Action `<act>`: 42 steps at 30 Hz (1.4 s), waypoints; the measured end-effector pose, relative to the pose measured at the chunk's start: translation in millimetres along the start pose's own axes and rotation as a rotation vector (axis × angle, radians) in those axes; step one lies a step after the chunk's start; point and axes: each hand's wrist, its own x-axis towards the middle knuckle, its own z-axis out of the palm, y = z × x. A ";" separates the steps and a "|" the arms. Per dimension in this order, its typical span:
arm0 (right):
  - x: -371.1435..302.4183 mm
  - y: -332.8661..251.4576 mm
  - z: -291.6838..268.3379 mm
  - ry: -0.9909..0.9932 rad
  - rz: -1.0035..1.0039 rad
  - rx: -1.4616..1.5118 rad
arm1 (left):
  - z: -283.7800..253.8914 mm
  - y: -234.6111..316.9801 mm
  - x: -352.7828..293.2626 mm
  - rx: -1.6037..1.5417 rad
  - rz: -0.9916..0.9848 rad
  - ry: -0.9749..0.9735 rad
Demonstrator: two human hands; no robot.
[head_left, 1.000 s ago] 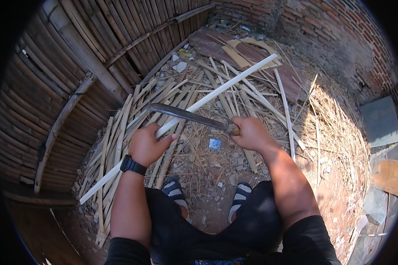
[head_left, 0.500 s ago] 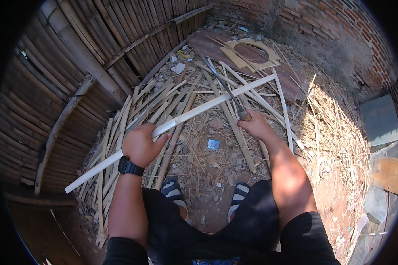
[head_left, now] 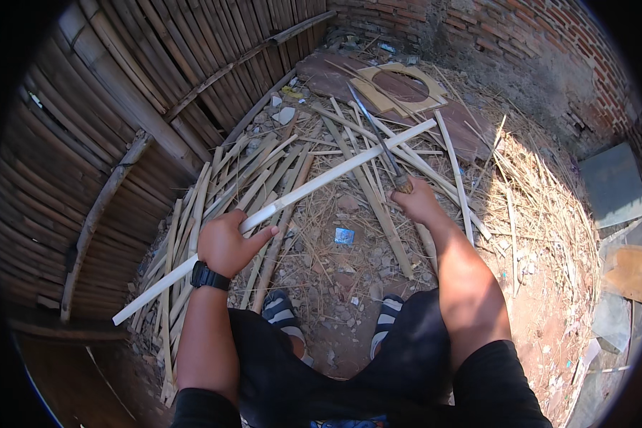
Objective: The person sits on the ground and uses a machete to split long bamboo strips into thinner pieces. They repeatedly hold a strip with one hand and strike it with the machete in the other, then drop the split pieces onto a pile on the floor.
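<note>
A long pale bamboo strip [head_left: 335,170] slants from the lower left to the upper right. My left hand [head_left: 228,242], with a black watch at its wrist, is closed round it left of centre, the thumb sticking out to the right. In my right hand [head_left: 419,203] is the wooden handle of a long, narrow-bladed knife [head_left: 369,118]. Its blade points away and to the left, crossing the strip near its far end. Whether blade and strip touch, I cannot tell.
Several split bamboo strips [head_left: 264,171] lie heaped at the left and ahead, with straw shavings [head_left: 535,192] at the right. Farther off, a board with a round hole [head_left: 367,89] rests on a brown sheet [head_left: 321,68]. A bamboo wall [head_left: 135,85] and a brick wall [head_left: 521,57] enclose the corner.
The knife's tip has swung to the right, and my right hand has shifted slightly right. My left thumb has spread farther from the strip, whose far end has moved slightly left.
</note>
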 end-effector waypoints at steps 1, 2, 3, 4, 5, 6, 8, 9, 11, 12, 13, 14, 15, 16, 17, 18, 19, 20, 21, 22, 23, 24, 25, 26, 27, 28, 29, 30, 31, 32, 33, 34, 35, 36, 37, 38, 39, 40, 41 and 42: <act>1.6 2.3 1.9 -0.056 -0.030 -0.004 | -1.2 0.3 3.2 -0.009 0.000 0.003; -2.1 -4.0 5.3 -0.121 -0.055 -0.010 | 0.9 -1.3 4.0 -0.019 -0.008 -0.002; -6.7 -17.0 8.1 -0.191 -0.083 -0.016 | 2.2 -3.2 3.5 -0.030 -0.021 -0.006; -12.2 -31.4 13.9 -0.267 -0.134 -0.094 | 5.8 -8.2 4.0 -0.077 0.010 0.024; -19.6 -54.3 17.6 -0.340 -0.185 -0.177 | 7.0 -8.7 3.0 -0.116 -0.008 0.025; -23.1 -65.4 19.1 -0.409 -0.237 -0.262 | 7.6 -8.4 3.0 -0.156 -0.023 0.029; -9.2 -48.3 16.0 -0.426 -0.195 -0.169 | 1.7 -9.3 1.3 -0.209 -0.013 0.006; -3.7 -35.3 12.0 -0.428 -0.172 -0.125 | 0.4 -10.6 0.3 -0.190 -0.038 0.000; 6.8 1.1 -5.8 -0.209 0.055 -0.037 | -0.1 -6.5 7.9 -0.163 -0.071 0.002; 8.2 4.1 -6.5 -0.110 0.164 0.021 | 0.6 -7.9 6.9 -0.124 -0.069 0.002; 9.7 7.1 -6.3 -0.124 0.128 0.026 | 3.6 -9.5 5.3 -0.085 -0.066 0.000; 4.0 1.7 -5.0 -0.144 0.099 0.033 | 5.7 -11.2 1.5 -0.045 -0.067 -0.010; -1.1 -2.6 -2.4 -0.162 0.071 0.038 | 7.0 -11.7 1.4 -0.068 -0.057 -0.001; -5.1 -8.0 7.2 -0.153 -0.050 -0.053 | 8.0 -10.3 3.5 -0.092 -0.047 0.007; -7.3 -16.5 18.3 -0.145 -0.176 -0.147 | 9.0 -8.2 5.4 -0.121 -0.040 0.019; -9.1 -21.1 23.1 -0.136 -0.302 -0.242 | 9.7 -7.8 6.5 -0.121 -0.042 0.001; -9.0 -25.3 18.3 -0.180 -0.258 -0.262 | 9.6 -9.0 5.5 -0.129 -0.028 0.011; -7.1 -33.0 10.5 -0.223 -0.213 -0.283 | 7.0 -9.5 4.7 -0.137 -0.012 0.021; -5.3 -36.9 5.9 -0.266 -0.169 -0.303 | 3.5 -8.8 3.6 -0.145 0.003 0.031; -1.3 -19.7 5.9 -0.199 -0.033 -0.197 | -1.2 -6.3 1.3 -0.096 -0.027 0.022; 6.7 9.9 -2.4 -0.113 0.103 -0.096 | -0.5 -2.8 5.3 -0.090 -0.026 -0.009; 7.2 15.8 -4.6 -0.088 0.164 -0.049 | -0.1 -5.3 5.7 -0.073 -0.034 -0.043; 8.9 21.6 -7.5 -0.062 0.221 -0.005 | -0.1 -6.3 5.8 -0.057 -0.041 -0.077; 4.3 12.5 -6.9 -0.099 0.204 -0.018 | -1.1 -4.6 1.3 -0.010 -0.061 -0.096; -0.7 5.0 -8.6 -0.132 0.188 -0.036 | -0.6 -6.0 0.8 -0.016 -0.045 -0.082; -2.4 -0.5 -3.3 -0.177 0.117 -0.068 | 1.1 -7.9 1.9 -0.023 -0.027 -0.068; -4.6 -7.2 3.2 -0.222 0.049 -0.106 | 5.0 -7.8 3.2 -0.037 -0.009 -0.058; -5.4 -13.7 8.1 -0.266 -0.021 -0.147 | 9.0 -7.7 6.0 -0.044 -0.007 -0.046; -8.3 -19.8 12.0 -0.284 -0.128 -0.215 | 10.3 -6.2 5.4 -0.053 -0.008 -0.064; -11.4 -26.4 16.5 -0.298 -0.239 -0.280 | 9.1 -4.4 5.6 -0.059 -0.008 -0.079; -12.6 -29.4 19.2 -0.313 -0.351 -0.344 | 7.0 -3.4 5.2 -0.064 -0.009 -0.094; -6.8 -25.5 15.7 -0.305 -0.253 -0.268 | 2.7 -3.2 4.3 -0.066 -0.012 -0.101; 0.4 -16.0 8.6 -0.300 -0.152 -0.188 | -4.0 -3.8 0.9 -0.064 -0.017 -0.114; 4.5 -5.0 1.7 -0.291 -0.051 -0.111 | -8.1 -5.5 -1.5 -0.064 -0.020 -0.125; 8.0 12.6 -8.2 -0.208 0.122 -0.014 | -9.0 -4.9 0.5 -0.057 -0.019 -0.138; 11.0 37.0 -17.5 -0.119 0.297 0.083 | -6.6 -3.9 3.0 -0.052 -0.013 -0.153; 10.8 39.2 -16.7 -0.042 0.466 0.188 | -5.5 -7.8 1.6 -0.038 -0.020 -0.169; 8.8 42.0 -17.0 -0.071 0.461 0.128 | 1.8 -12.9 1.9 -0.027 -0.037 -0.224; 2.2 29.5 -16.8 -0.111 0.456 0.069 | 1.1 -15.4 1.9 -0.023 -0.023 -0.209; -3.7 20.6 -18.8 -0.146 0.454 0.001 | 3.5 -14.3 2.0 -0.029 -0.006 -0.197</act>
